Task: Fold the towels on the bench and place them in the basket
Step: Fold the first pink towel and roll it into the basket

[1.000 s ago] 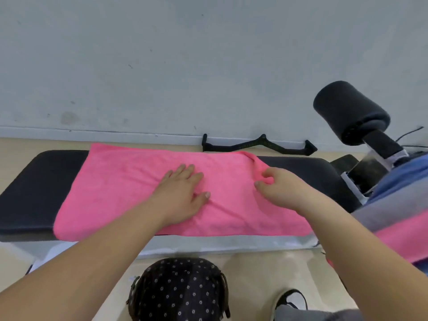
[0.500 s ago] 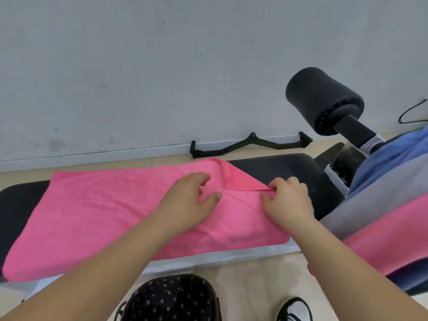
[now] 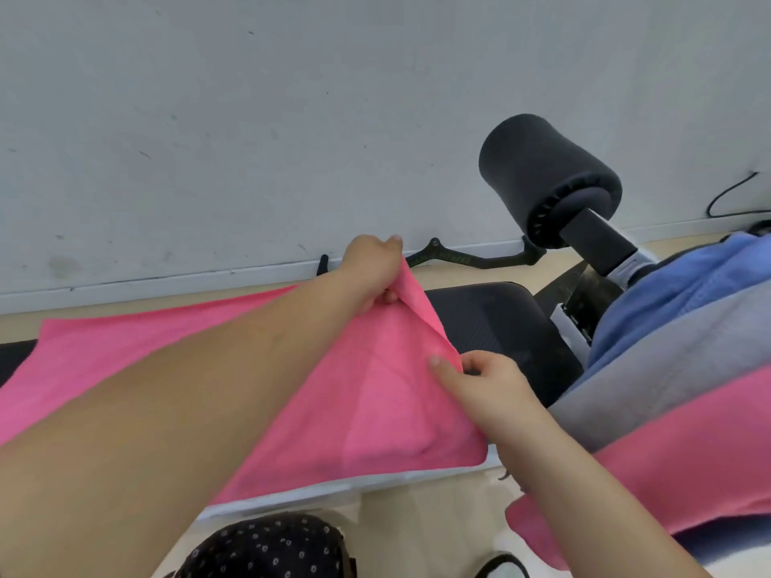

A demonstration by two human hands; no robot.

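Note:
A pink towel (image 3: 375, 410) lies spread along the black padded bench (image 3: 492, 323). My left hand (image 3: 373, 264) pinches the towel's far right corner and holds it lifted above the bench. My right hand (image 3: 488, 385) grips the towel's right edge nearer to me, thumb on top. The towel's right end rises like a tent between the two hands. A black basket with white dots (image 3: 267, 548) stands on the floor below the bench's front edge, partly cut off by the frame.
A heap of blue, grey and pink towels (image 3: 684, 360) lies at the right. A black foam roller pad (image 3: 546, 177) sticks up behind it. A black metal handle bar (image 3: 467, 258) lies on the floor by the grey wall.
My left hand went from resting flat on the towel to gripping its far right corner and raising it. My right hand slid down the right edge toward me. The view swung right.

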